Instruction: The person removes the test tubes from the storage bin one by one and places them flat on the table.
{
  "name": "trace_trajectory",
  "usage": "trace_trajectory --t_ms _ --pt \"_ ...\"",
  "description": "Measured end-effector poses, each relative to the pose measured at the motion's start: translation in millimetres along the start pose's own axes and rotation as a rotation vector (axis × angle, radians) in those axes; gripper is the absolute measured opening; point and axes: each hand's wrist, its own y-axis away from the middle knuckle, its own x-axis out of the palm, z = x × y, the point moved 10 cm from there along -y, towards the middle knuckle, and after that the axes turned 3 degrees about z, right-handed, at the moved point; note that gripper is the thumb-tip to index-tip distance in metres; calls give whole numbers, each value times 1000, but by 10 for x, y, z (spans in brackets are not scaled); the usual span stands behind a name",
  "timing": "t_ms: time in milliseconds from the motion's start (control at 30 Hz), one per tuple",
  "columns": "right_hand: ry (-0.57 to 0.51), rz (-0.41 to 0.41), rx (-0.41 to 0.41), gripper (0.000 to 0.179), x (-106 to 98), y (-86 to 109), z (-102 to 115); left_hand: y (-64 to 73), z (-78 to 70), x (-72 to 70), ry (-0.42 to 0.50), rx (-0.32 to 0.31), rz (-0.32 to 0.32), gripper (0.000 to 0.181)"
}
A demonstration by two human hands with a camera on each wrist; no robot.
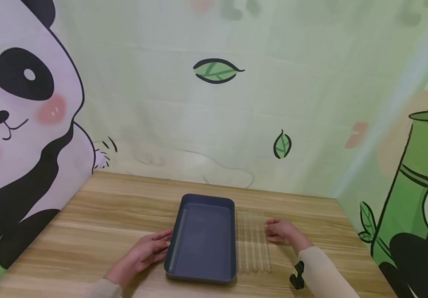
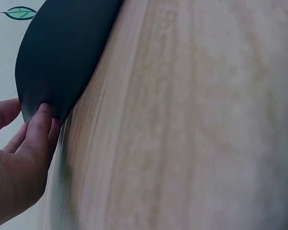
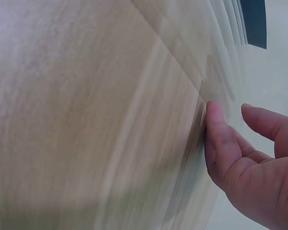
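Observation:
A dark blue rectangular tray (image 1: 206,240) lies lengthwise on the table. One clear tube (image 1: 178,241) rests inside it along the left wall. Against the outside of that wall, my left hand (image 1: 147,251) lays its fairly straight fingers; the left wrist view shows the fingertips (image 2: 44,108) on the tray's dark side. Several clear round-ended tubes (image 1: 253,248) lie side by side just right of the tray. My right hand (image 1: 282,231) has its fingertips at the far right tube's edge, fingers relaxed and thumb apart from them in the right wrist view.
The wood-grain table (image 1: 117,207) meets a printed fabric backdrop (image 1: 154,103) at its back edge. Panda and bamboo drawings cover the sides. A small black device (image 1: 297,275) sits at the right sleeve.

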Motion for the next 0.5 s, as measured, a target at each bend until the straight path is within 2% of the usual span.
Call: trace_trajectory --t_ms 233,500 --pt "11 -17 2 50 -96 101 89 -7 5 -12 -5 0 -6 65" --pt "53 -42 -39 49 -203 191 395 9 -11 -6 -1 -4 -8 65"
